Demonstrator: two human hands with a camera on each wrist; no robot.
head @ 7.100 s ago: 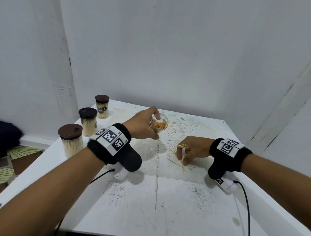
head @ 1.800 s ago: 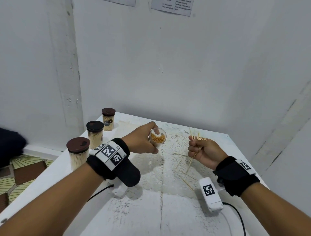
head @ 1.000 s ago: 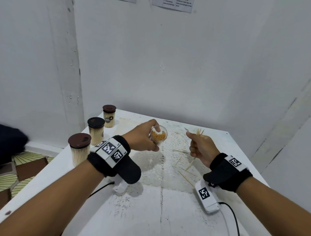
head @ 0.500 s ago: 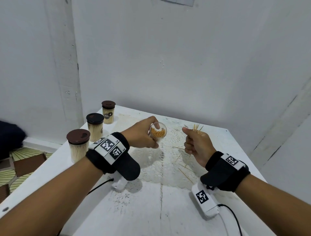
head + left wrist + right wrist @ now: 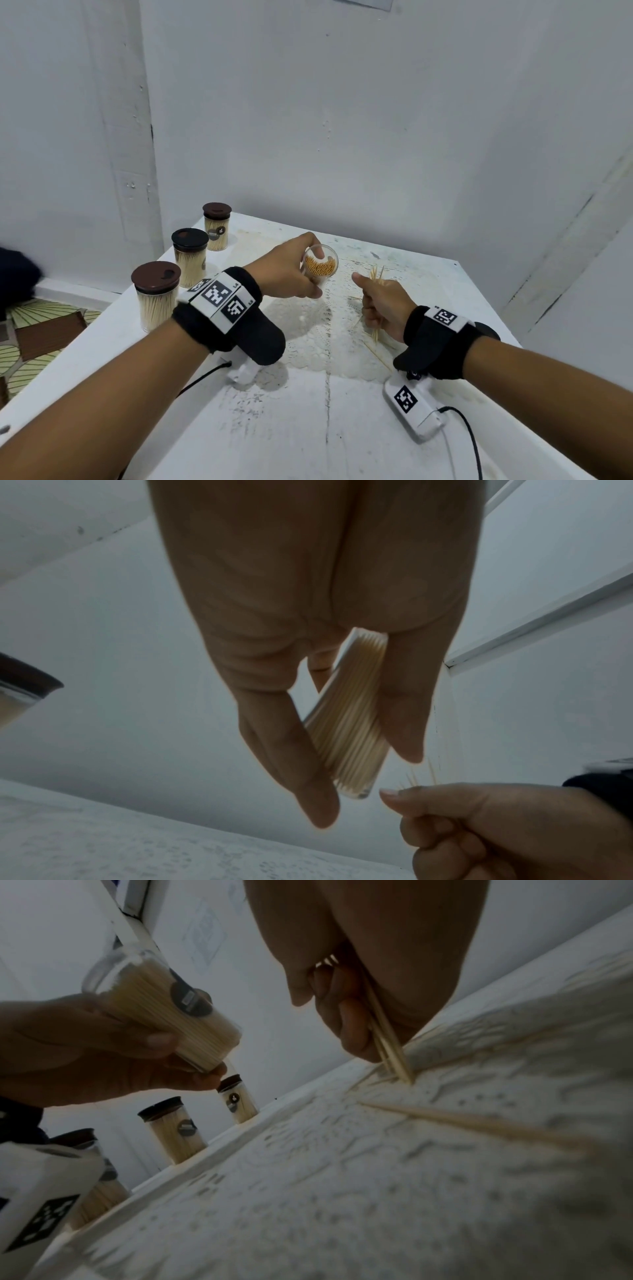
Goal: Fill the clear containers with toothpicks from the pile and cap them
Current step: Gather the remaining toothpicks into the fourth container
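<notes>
Now toothpicks [image 5: 376, 275] beside open container [image 5: 320, 265]

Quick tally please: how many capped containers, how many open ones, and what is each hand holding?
Capped containers: 3
Open container: 1, held by left hand
Toothpick bundle: 1, held by right hand
Total: 5
</notes>
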